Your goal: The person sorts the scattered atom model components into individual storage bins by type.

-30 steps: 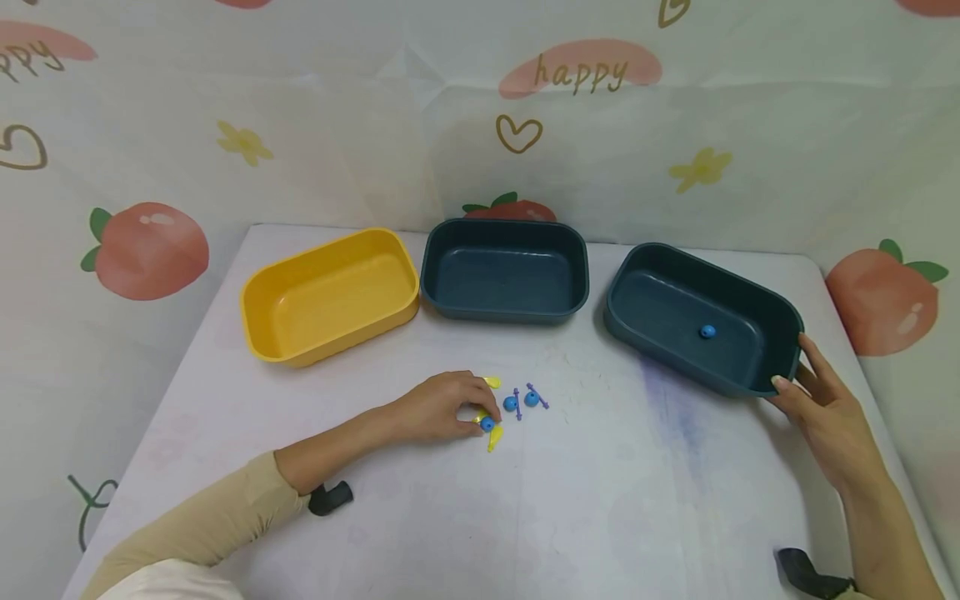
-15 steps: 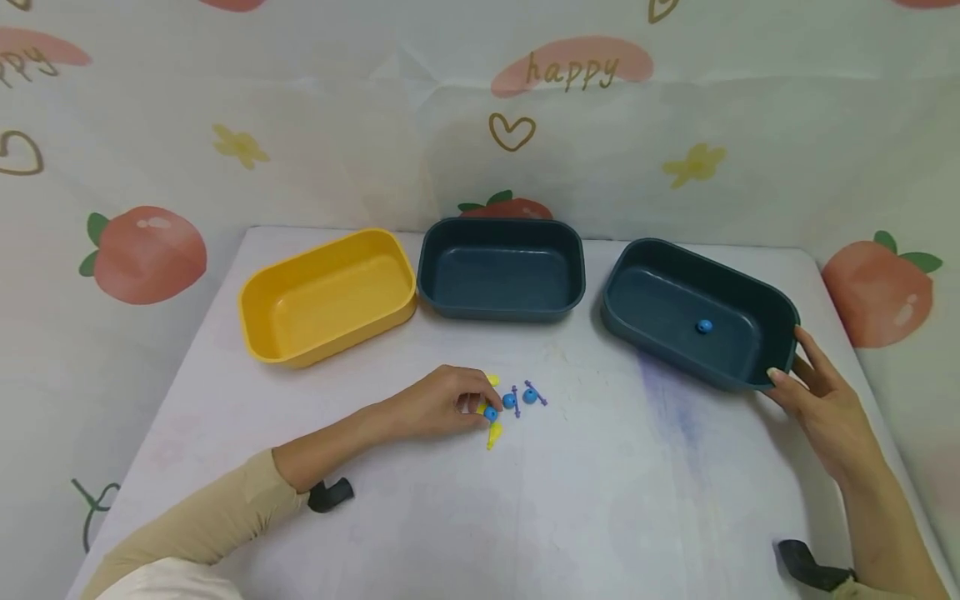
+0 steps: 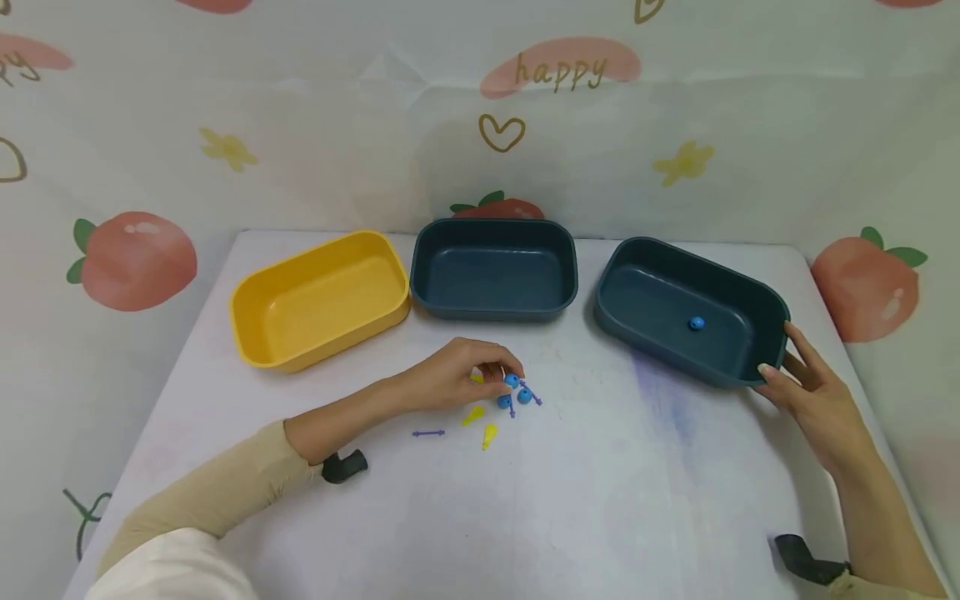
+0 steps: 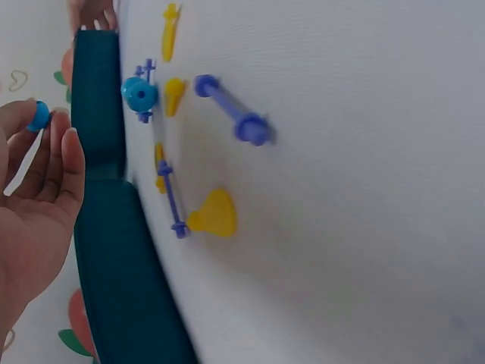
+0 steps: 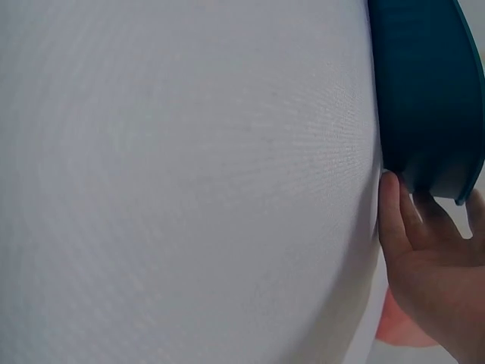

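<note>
Thumb and fingertips of my left hand point(image 3: 459, 377) pinch a small round blue bead point(image 4: 39, 116). In the head view this hand is over the table's middle, close to two more blue beads point(image 3: 524, 397) and the thin purple rods point(image 3: 534, 395) beside them. Several yellow bulb-shaped pieces point(image 3: 490, 436) and another purple rod point(image 3: 429, 432) with knobbed ends lie nearer me. At the right, my right hand point(image 3: 817, 408) grips the near right corner of a dark teal bin point(image 3: 660, 354), thumb at its front and fingers along its end. One blue bead point(image 3: 697, 323) sits inside that bin.
A second dark teal bin point(image 3: 495, 315) stands at the back middle, with nothing in it. Left of it is a yellow bin point(image 3: 322, 343), angled and close beside it. A patterned cloth point(image 3: 337, 108) hangs behind the white table point(image 3: 600, 500).
My left hand has moved right and away from me with the bead, uncovering a yellow piece and a purple rod. My right hand stays at the bin's corner. The head view has shifted slightly.
</note>
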Available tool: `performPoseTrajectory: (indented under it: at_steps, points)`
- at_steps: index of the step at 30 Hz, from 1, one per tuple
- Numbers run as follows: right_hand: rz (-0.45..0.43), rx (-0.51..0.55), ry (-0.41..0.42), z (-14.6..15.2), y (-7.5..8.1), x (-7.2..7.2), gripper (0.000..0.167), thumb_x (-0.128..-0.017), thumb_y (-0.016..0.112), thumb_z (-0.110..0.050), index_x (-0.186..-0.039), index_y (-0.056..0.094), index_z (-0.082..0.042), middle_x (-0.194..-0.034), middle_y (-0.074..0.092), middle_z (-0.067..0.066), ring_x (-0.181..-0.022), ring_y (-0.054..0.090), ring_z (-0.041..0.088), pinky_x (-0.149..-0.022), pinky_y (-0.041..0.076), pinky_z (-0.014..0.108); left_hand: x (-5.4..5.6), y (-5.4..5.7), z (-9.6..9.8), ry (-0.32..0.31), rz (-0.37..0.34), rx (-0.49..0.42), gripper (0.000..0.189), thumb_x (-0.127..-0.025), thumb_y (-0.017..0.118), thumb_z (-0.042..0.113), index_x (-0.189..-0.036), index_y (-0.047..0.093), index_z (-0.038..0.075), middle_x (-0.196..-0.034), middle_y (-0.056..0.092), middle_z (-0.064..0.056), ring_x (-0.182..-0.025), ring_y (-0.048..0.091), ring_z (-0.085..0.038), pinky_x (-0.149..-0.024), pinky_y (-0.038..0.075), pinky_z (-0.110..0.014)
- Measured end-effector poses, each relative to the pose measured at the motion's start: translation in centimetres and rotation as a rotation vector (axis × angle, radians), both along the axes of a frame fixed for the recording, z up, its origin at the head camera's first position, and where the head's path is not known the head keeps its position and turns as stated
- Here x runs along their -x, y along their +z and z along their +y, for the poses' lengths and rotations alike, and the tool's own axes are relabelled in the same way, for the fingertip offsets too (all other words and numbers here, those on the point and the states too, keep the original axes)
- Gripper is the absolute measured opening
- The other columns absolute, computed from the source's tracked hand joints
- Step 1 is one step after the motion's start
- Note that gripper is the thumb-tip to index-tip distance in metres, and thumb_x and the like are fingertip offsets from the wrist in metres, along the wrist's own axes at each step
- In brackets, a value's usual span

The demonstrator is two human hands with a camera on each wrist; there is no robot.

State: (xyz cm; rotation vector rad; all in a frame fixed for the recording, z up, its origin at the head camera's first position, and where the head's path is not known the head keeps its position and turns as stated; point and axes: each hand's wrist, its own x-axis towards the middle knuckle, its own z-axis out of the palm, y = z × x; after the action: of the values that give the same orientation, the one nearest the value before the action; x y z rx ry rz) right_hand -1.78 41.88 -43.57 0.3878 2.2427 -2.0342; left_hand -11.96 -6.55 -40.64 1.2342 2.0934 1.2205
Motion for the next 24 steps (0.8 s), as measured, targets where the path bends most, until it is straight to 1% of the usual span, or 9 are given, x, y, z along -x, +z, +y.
performPoseTrajectory:
  at_steps: [1,4,6,8,12,16,18,20,24]
  points:
    - [0.000,0.004,0.003,0.0,0.0,0.0,0.076,-0.100,0.058,-0.009,-0.158,0.018,-0.041,-0.166,-0.001,0.014,-0.095,0.060,-0.013,-0.072,0.049,0.006,0.1,0.1,0.1,-0.003,0.003,-0.012,0.026,-0.092,0.071,0.007,-0.118,0.068,0.005,-0.109,0.070,0.001,-0.086,0.060,-0.006,-0.079,0.055,-0.024]
    - [0.004,0.031,0.005,0.0,0.0,0.0,0.076,-0.101,0.057,-0.008,-0.158,0.018,-0.040,-0.166,-0.002,0.014,-0.096,0.061,-0.012,-0.073,0.049,0.006,0.3,0.4,0.4,-0.008,0.011,-0.034,0.026,-0.093,0.069,0.005,-0.119,0.069,0.007,-0.109,0.070,0.001,-0.087,0.061,-0.006,-0.080,0.055,-0.025]
    - [-0.002,0.023,0.006,0.0,0.0,0.0,0.076,-0.101,0.057,-0.009,-0.158,0.018,-0.040,-0.166,-0.002,0.014,-0.096,0.061,-0.012,-0.073,0.049,0.006,0.5,0.6,0.7,-0.012,0.011,-0.044,0.025,-0.093,0.069,0.006,-0.118,0.070,0.009,-0.109,0.071,0.001,-0.089,0.062,-0.005,-0.081,0.055,-0.024]
    - [-0.010,0.002,0.006,0.0,0.1,0.0,0.076,-0.101,0.058,-0.010,-0.158,0.018,-0.041,-0.166,-0.002,0.014,-0.095,0.061,-0.012,-0.073,0.048,0.006,0.8,0.9,1.1,-0.012,0.000,-0.054,0.025,-0.093,0.069,0.008,-0.118,0.071,0.011,-0.107,0.071,0.003,-0.091,0.063,-0.004,-0.083,0.056,-0.024]
    - [-0.019,-0.022,0.006,0.0,0.4,0.3,0.076,-0.100,0.059,-0.012,-0.157,0.019,-0.043,-0.165,-0.001,0.015,-0.094,0.063,-0.011,-0.073,0.048,0.005,1.0,1.2,1.9,-0.018,-0.042,-0.077,0.026,-0.091,0.072,0.006,-0.116,0.073,0.011,-0.106,0.071,0.006,-0.092,0.065,-0.005,-0.083,0.057,-0.025]
    - [0.006,0.045,-0.002,-0.1,0.3,0.4,0.075,-0.100,0.059,-0.009,-0.157,0.021,-0.040,-0.165,0.001,0.017,-0.093,0.066,-0.007,-0.074,0.051,0.008,1.2,1.5,2.5,-0.028,-0.090,-0.077,0.028,-0.087,0.075,0.002,-0.114,0.074,0.009,-0.105,0.071,0.005,-0.091,0.066,-0.006,-0.082,0.057,-0.026]
    - [0.014,0.081,-0.005,-0.2,0.3,0.3,0.076,-0.100,0.059,-0.007,-0.158,0.021,-0.039,-0.165,0.002,0.017,-0.093,0.067,-0.005,-0.074,0.052,0.011,1.3,1.7,2.8,-0.027,-0.105,-0.067,0.028,-0.086,0.076,0.003,-0.113,0.074,0.009,-0.105,0.070,0.005,-0.091,0.066,-0.007,-0.082,0.057,-0.026]
    - [0.019,0.097,-0.011,-0.2,0.1,0.3,0.076,-0.099,0.059,-0.006,-0.158,0.022,-0.038,-0.165,0.003,0.017,-0.093,0.067,-0.005,-0.074,0.053,0.012,1.6,1.9,3.2,-0.019,-0.104,-0.057,0.028,-0.086,0.077,0.004,-0.113,0.075,0.010,-0.104,0.070,0.005,-0.090,0.067,-0.006,-0.082,0.057,-0.025]
    - [0.028,0.108,-0.017,-0.2,0.0,0.2,0.076,-0.099,0.059,-0.006,-0.158,0.022,-0.037,-0.165,0.003,0.016,-0.093,0.067,-0.005,-0.074,0.054,0.013,2.3,2.3,3.8,0.006,-0.057,-0.054,0.025,-0.087,0.076,0.007,-0.113,0.075,0.011,-0.105,0.068,0.005,-0.090,0.066,-0.006,-0.082,0.057,-0.024]
